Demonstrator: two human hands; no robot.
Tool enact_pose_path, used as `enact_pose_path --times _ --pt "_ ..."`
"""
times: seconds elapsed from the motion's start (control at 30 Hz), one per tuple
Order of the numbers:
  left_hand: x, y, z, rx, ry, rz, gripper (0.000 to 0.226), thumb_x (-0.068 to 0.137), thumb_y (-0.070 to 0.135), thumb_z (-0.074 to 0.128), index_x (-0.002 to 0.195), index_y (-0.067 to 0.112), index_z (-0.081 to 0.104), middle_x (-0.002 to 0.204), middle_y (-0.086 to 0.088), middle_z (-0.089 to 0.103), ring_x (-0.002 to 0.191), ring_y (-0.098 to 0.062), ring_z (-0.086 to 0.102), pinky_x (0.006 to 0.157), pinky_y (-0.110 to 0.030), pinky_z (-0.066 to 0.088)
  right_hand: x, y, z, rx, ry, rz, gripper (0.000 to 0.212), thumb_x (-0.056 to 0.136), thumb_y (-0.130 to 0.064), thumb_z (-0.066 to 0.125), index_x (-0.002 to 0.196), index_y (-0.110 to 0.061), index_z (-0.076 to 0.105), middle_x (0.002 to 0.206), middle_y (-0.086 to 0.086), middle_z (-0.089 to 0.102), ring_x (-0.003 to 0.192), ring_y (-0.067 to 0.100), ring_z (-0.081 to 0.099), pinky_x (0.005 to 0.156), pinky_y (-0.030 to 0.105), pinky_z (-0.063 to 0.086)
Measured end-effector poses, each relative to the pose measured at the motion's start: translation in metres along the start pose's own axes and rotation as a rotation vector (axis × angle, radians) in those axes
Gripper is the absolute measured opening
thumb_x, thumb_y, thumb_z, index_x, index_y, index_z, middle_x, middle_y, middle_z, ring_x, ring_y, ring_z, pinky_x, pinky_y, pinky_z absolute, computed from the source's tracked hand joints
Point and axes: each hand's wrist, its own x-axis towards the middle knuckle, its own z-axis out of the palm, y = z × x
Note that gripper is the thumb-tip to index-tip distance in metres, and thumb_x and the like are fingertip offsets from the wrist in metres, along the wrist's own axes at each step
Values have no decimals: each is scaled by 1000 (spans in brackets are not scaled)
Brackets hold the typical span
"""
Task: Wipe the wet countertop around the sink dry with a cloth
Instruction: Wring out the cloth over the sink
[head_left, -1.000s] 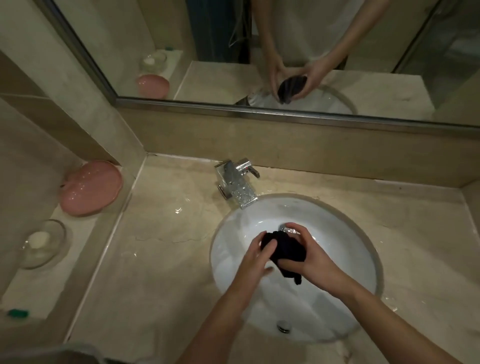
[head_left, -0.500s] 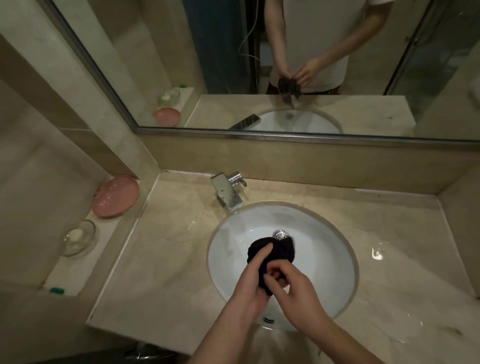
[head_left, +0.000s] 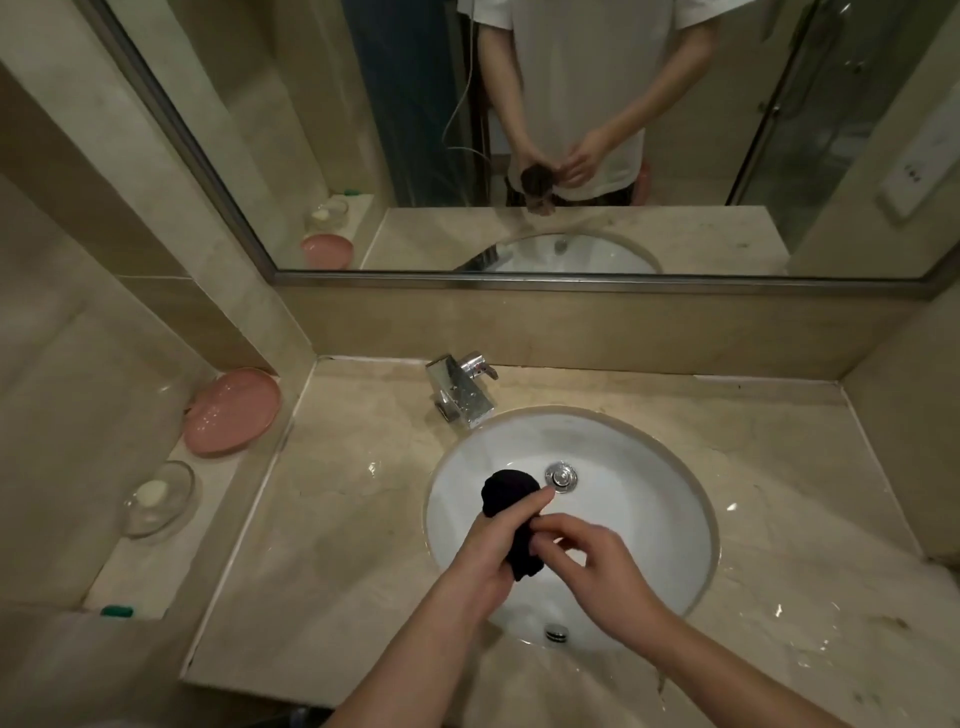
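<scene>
A black cloth (head_left: 508, 492) is bunched up over the white oval sink (head_left: 644, 478). My left hand (head_left: 498, 551) grips the cloth, with its top bulging above my fingers. My right hand (head_left: 592, 566) is beside it, fingertips pinching the cloth's lower part. Both hands hover above the basin, near the drain plug (head_left: 561, 475). The beige marble countertop (head_left: 337, 535) shows water droplets left of the sink and a wet patch at the right front (head_left: 810, 639).
A chrome faucet (head_left: 460, 395) stands behind the sink. On the left ledge sit a pink dish (head_left: 231, 413), a glass soap dish (head_left: 156, 499) and a small green item (head_left: 117, 611). A mirror (head_left: 571, 130) covers the back wall and side walls enclose the counter.
The view has pulled back and up. The cloth passed from my right hand into my left, and my right hand now only pinches its lower end.
</scene>
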Motion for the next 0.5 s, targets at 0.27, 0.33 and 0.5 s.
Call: enact_pose_path --times 0.27,0.33,0.5 --pt "0 25 -16 428 -204 -137 19 76 4 75 75 14 59 63 -2 51 52 -12 43 46 -22 33 32 0 -42 -1019 -164 -587 94 75 3 68 154 -27 29 158 -1 31 135 21 43 86 21 49" --pt "-1 36 -3 579 -337 -234 27 83 0 68 70 17 52 54 4 46 47 -7 38 43 -19 28 42 -3 -32 -1063 -245 -618 87 71 1 72 147 -22 35 148 4 41 120 23 55 67 22 54" --pt "19 38 15 844 -224 -125 37 78 -1 63 60 18 38 47 2 34 40 -12 28 42 -22 22 76 -15 -28 -1284 -167 -541 47 59 -14 84 96 -11 54 80 5 54 53 23 56 39 28 25"
